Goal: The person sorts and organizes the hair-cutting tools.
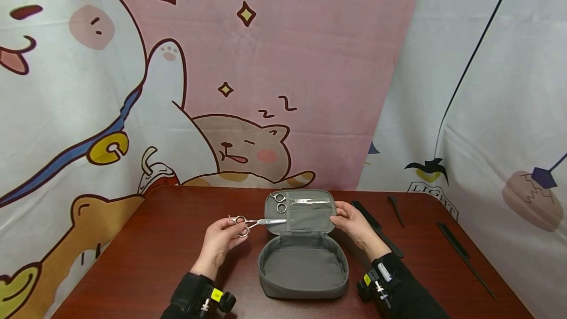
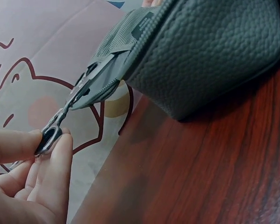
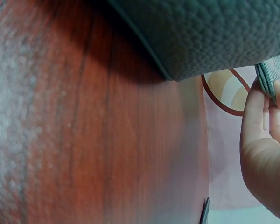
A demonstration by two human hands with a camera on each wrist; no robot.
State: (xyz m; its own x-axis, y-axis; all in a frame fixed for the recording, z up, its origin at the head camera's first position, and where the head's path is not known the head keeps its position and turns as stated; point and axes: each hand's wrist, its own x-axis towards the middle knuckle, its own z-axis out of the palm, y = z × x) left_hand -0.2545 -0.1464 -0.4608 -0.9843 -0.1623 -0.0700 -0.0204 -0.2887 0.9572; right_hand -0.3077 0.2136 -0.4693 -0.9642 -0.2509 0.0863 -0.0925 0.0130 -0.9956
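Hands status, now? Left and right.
Left hand: closed, holding silver scissors by the finger rings.
Right hand: closed, holding the right edge of the gray zip case's raised lid.

We see a case (image 1: 305,293) midway across the worktop (image 1: 177,260), its lid (image 1: 310,216) towards the far edge, scissors (image 1: 271,221) across the lid's left edge, a second pair (image 1: 312,201) in the lid, a wide comb (image 1: 389,240) to its right, a tail comb (image 1: 455,241) along the right edge

Grey case (image 1: 303,290), silver scissors (image 1: 272,221), black combs (image 1: 371,219), black sleeves (image 1: 414,284), red-brown wood-grained table (image 1: 195,206), pink-and-white backdrop (image 1: 319,48) with brown-outlined cartoon animals (image 1: 261,144), yellow stars (image 1: 246,14), blue collar (image 1: 75,153)
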